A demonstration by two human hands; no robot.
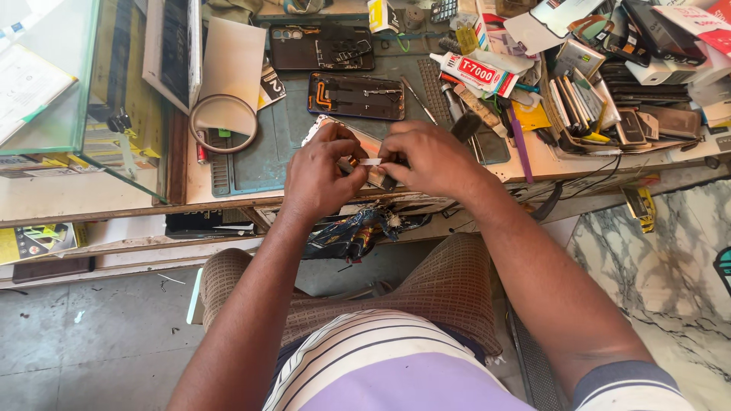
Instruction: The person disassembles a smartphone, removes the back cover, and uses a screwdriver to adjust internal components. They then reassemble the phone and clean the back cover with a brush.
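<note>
Small white strip (370, 161), long axis left-right, level, pinched at each end by both hands (377, 164)

work mat (263, 156): dull teal | opened phone (355, 96): black with orange strips | glue tube (474, 72): white, red label | floor tile (655, 251): white marble, grey veins | shirt (396, 365): lilac-and-white with dark stripes | shorts (449, 285): brown fine check | strip (371, 161) between hands: white
</note>
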